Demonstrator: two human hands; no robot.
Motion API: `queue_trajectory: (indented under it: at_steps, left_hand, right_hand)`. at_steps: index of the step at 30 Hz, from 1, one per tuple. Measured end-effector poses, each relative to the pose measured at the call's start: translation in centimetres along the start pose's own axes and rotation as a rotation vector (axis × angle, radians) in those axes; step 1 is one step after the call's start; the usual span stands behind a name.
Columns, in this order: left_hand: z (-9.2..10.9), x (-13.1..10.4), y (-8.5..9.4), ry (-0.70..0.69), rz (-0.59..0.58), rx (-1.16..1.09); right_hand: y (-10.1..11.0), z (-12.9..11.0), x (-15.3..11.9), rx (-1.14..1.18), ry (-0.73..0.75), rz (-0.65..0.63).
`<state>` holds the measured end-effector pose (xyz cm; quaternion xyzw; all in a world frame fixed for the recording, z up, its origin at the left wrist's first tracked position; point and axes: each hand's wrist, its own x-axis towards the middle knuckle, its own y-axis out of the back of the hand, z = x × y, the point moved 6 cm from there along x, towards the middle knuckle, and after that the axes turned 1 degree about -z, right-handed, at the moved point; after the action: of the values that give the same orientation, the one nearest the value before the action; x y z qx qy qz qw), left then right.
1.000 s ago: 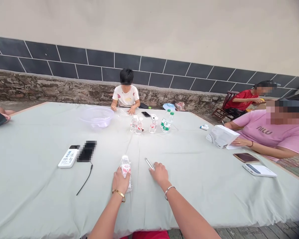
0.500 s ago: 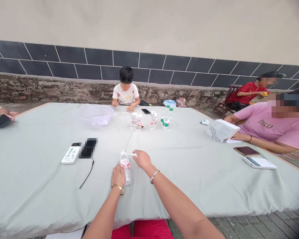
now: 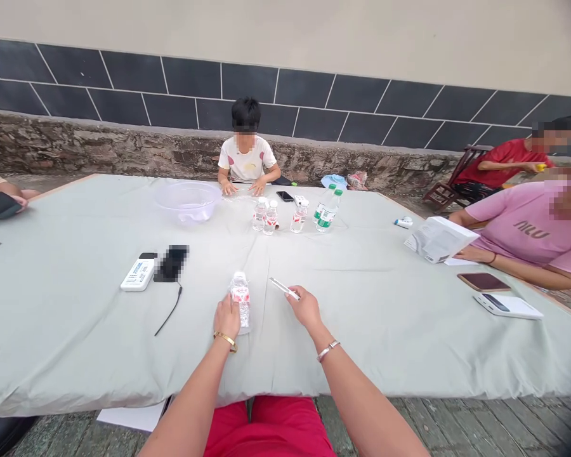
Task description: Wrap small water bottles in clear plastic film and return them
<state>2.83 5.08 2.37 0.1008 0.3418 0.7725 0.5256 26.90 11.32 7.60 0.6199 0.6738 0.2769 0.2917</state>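
Observation:
My left hand (image 3: 227,316) is wrapped round the lower side of a small clear water bottle (image 3: 241,297) with a white cap and a pink-and-white label. The bottle stands upright on the cloth-covered table (image 3: 352,330). To its right, and apart from it, my right hand (image 3: 306,307) grips a slim white utility knife (image 3: 284,288), its narrow tip pointing up and left, towards the bottle's upper part. Loose clear plastic seems to surround the bottle's neck.
Several bottles stand further back, among them a green-capped bottle (image 3: 330,211), right of a clear basin (image 3: 186,202). At left lie a white device (image 3: 139,273), a phone (image 3: 170,263) and a short cable (image 3: 169,311). People sit around the table; one at right holds a white box (image 3: 440,240).
My right hand has drawn the utility knife off the bottle's top, to the right. My left hand still holds the bottle. The view has tilted down; the person opposite has both hands on the table.

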Motion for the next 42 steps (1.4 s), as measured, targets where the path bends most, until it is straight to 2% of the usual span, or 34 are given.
queue_trajectory:
  at_steps: [2, 4, 7, 9, 11, 13, 15, 21, 23, 26, 33, 38, 42]
  left_hand:
    - [0.0, 0.1, 0.1, 0.001, -0.007, -0.019]
    - [0.0, 0.2, 0.1, 0.010, -0.006, -0.032]
    - [-0.1, 0.3, 0.2, 0.014, 0.001, -0.029]
    - [0.0, 0.3, 0.3, -0.002, 0.012, -0.022]
    - [0.1, 0.3, 0.4, -0.021, 0.026, -0.018]
    - [0.1, 0.4, 0.5, -0.029, 0.031, -0.021]
    - [0.0, 0.4, 0.6, -0.026, 0.021, -0.028]
    - [0.3, 0.5, 0.6, -0.032, -0.016, -0.013]
    - [0.4, 0.4, 0.6, -0.032, -0.034, 0.004]
    - [0.7, 0.2, 0.6, -0.038, -0.068, 0.039]
    - [1.8, -0.7, -0.3, -0.046, -0.112, 0.067]
    - [2.3, -1.9, -1.7, -0.023, -0.132, -0.034]
    - [3.3, -2.2, -1.6, -0.047, -0.084, 0.035]
  right_hand:
    - [-0.5, 0.9, 1.0, -0.145, -0.060, 0.158]
    - [-1.5, 0.7, 1.3, -0.224, -0.068, 0.204]
    - [-3.3, -2.1, 1.0, -0.188, 0.013, 0.248]
    - [-5.4, -4.8, 1.0, -0.056, 0.060, 0.195]
    - [-7.8, -6.5, 1.3, 0.104, -0.040, 0.076]
    - [-9.6, -7.3, 1.7, 0.243, -0.140, 0.014]
    - [-10.2, -7.2, 2.0, 0.347, -0.162, 0.014]
    - [-8.5, -3.3, 2.4, 0.584, -0.241, 0.028]
    - [-7.9, -2.6, 2.5, 0.676, -0.282, 0.027]
    - [-7.4, -3.1, 3.1, 0.821, -0.311, 0.025]
    - [-6.2, -6.3, 4.8, 1.086, -0.257, -0.001]
    - [-5.7, -5.6, 4.7, 1.263, -0.245, -0.018]
    - [-6.0, -4.9, 4.8, 1.339, -0.273, -0.064]
